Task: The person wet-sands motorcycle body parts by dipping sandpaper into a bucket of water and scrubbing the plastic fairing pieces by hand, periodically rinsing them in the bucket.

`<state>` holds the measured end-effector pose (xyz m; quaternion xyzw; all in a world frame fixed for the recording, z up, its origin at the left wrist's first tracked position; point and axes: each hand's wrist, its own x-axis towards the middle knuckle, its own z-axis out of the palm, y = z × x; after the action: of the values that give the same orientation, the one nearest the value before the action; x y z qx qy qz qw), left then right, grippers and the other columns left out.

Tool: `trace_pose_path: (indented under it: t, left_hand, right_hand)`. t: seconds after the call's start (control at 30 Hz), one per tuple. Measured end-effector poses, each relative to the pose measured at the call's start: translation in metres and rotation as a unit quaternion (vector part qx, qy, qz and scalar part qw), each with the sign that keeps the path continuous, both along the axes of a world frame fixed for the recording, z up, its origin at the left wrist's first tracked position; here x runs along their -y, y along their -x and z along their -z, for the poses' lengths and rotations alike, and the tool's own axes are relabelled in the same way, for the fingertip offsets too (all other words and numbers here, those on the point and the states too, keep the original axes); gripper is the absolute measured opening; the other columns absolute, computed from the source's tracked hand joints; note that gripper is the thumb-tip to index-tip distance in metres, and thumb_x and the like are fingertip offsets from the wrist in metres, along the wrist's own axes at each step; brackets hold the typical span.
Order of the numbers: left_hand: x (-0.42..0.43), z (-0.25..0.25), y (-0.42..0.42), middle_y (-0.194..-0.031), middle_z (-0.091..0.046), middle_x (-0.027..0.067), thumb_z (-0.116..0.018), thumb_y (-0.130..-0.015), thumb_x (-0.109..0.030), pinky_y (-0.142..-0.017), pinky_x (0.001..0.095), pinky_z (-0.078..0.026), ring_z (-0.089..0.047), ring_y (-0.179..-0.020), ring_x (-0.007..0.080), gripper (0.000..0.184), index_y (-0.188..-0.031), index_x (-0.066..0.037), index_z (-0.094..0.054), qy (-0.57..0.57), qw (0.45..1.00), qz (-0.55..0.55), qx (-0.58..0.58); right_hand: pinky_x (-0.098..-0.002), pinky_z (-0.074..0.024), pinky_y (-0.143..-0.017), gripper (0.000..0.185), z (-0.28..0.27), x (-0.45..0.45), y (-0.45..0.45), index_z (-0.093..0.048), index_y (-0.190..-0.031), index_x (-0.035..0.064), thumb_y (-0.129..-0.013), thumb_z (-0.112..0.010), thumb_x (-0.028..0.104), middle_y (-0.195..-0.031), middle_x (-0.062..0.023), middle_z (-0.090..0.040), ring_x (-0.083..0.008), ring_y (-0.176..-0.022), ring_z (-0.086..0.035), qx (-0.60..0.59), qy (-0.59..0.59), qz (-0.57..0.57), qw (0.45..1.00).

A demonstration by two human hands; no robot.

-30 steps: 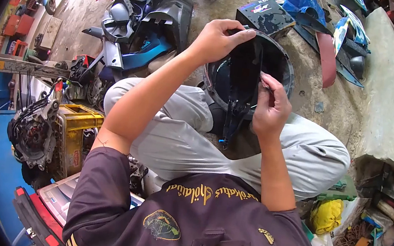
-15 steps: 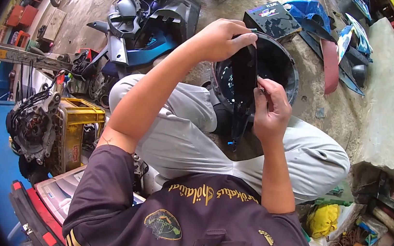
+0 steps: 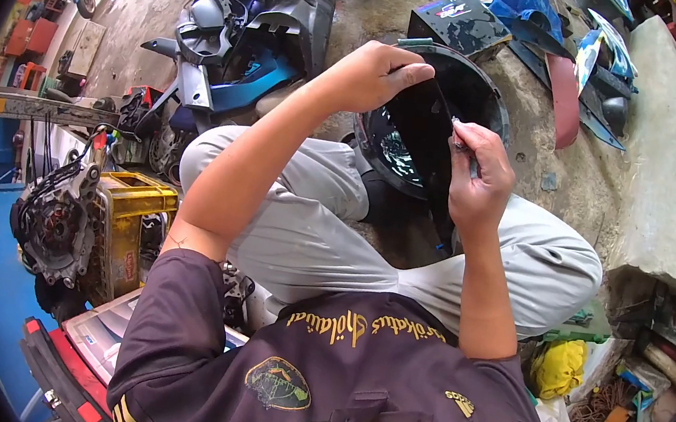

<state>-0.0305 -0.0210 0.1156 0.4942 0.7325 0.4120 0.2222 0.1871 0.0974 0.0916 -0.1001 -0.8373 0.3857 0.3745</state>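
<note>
Panel, black and narrow, stood steeply over the bowl in the upper centre of the frame, its lower part running down towards a small blue tip. The left hand was clamped on its upper end between thumb and fingers. The right hand was closed in a pinch on a small scrap at the panel's right edge; what the scrap was could not be made out.

The panel looked light and fairly stiff, probably thin plastic, and easy to carry at one end, though a long piece held so high would likely swing or twist under a push lower down. Its dark face seemed smooth, so damp fingers might slide; whether the bright glints in the bowl were water or gloss could not be told. The upper end gave a sound hold, with a second one best taken low on the edge. The edge and the slim lower end looked the likeliest parts to bend or crack if squeezed hard or knocked on the bowl.
</note>
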Motion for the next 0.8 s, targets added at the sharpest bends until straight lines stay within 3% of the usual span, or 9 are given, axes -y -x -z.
trace_pose_path:
  t: [0.07,0.37,0.57,0.6,0.8]
  left_hand:
    - [-0.003,0.001,-0.004,-0.095,-0.077,0.0134,-0.062,-0.107,-0.026,-0.088,0.0342,-0.054,-0.069,-0.088,0.0179,0.028,-0.110,-0.003,-0.077,-0.082,0.996,0.024,0.022]
    - [-0.001,-0.004,-0.019,-0.100,-0.079,0.0127,-0.069,-0.102,-0.018,-0.090,0.0333,-0.055,-0.072,-0.092,0.0172,0.020,-0.111,-0.003,-0.078,-0.084,0.996,0.012,0.000]
    - [0.011,0.001,-0.039,-0.101,-0.079,0.0126,-0.074,-0.092,-0.001,-0.085,0.0331,-0.058,-0.076,-0.093,0.0217,0.018,-0.109,-0.003,-0.078,-0.216,0.973,-0.032,-0.078]
    - [0.012,0.003,-0.043,-0.101,-0.079,0.0138,-0.074,-0.089,0.002,-0.083,0.0336,-0.060,-0.077,-0.093,0.0258,0.020,-0.108,-0.002,-0.078,-0.230,0.968,-0.037,-0.092]
    - [0.019,0.007,-0.059,-0.101,-0.078,0.0156,-0.072,-0.090,0.004,-0.082,0.0346,-0.061,-0.077,-0.091,0.0286,0.021,-0.109,-0.002,-0.077,-0.239,0.964,-0.054,-0.103]
  right_hand:
    - [-0.0351,-0.0579,-0.083,0.025,-0.004,-0.003,-0.001,-0.074,-0.114,0.0033,-0.090,-0.072,-0.004,-0.112,-0.0137,-0.072,-0.0277,-0.096,-0.073,-0.004,-0.009,-0.005,1.000]
    - [-0.0370,-0.0573,-0.078,0.037,-0.014,-0.022,-0.004,-0.074,-0.118,0.0054,-0.085,-0.072,-0.010,-0.105,-0.0108,-0.068,-0.0276,-0.092,-0.070,0.015,-0.106,-0.064,0.992]
    - [-0.0385,-0.0552,-0.078,0.042,0.000,-0.020,-0.019,-0.073,-0.119,0.0053,-0.080,-0.074,-0.009,-0.101,-0.0087,-0.066,-0.0273,-0.090,-0.067,0.013,-0.142,-0.049,0.989]
    - [-0.0385,-0.0551,-0.078,0.042,-0.002,-0.018,-0.017,-0.073,-0.119,0.0055,-0.080,-0.074,-0.009,-0.100,-0.0086,-0.066,-0.0273,-0.090,-0.067,0.009,-0.144,-0.047,0.988]
    - [-0.0387,-0.0542,-0.075,0.042,-0.017,-0.022,0.001,-0.073,-0.119,0.0054,-0.079,-0.074,-0.009,-0.097,-0.0082,-0.066,-0.0270,-0.085,-0.065,-0.003,-0.194,-0.081,0.978]
